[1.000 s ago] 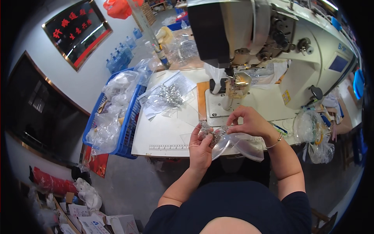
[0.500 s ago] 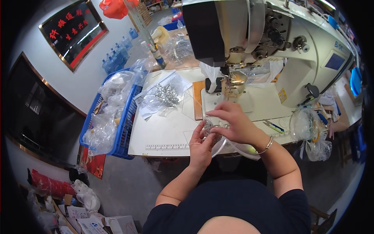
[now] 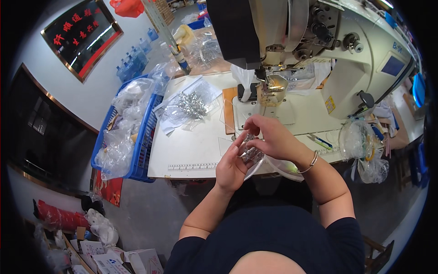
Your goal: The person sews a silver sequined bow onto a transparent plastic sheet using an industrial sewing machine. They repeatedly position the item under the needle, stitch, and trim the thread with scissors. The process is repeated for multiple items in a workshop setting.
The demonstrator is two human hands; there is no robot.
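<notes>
Silvery, glinting pieces form a small bundle [image 3: 252, 152] between the two hands, at the near edge of the white surface [image 3: 182, 146]. Cupped from the left, the left hand [image 3: 231, 168] holds it, palm turned inward. Coming from the right, the right hand [image 3: 269, 137] arches over it with bent fingers and covers part of it; whether its fingertips pinch anything I cannot tell. Both forearms reach up from below, elbows apart, and a bracelet [image 3: 314, 160] circles the right wrist. Clear plastic strips [image 3: 284, 168] curve out below the right hand, across the near edge.

Directly beyond the hands stands the sewing machine [image 3: 344, 98], its head blocking the view of much of the far side. An orange-brown board [image 3: 229, 112] lies just left of its base. Left of that, toward the far left corner, a silvery pile [image 3: 191, 106] rests on white sheets. Along the near edge runs a ruler [image 3: 191, 167]; small snips [image 3: 320, 140] lie to the right. Past the left edge sits a blue basket [image 3: 147, 153] filled with plastic bags [image 3: 116, 150].
</notes>
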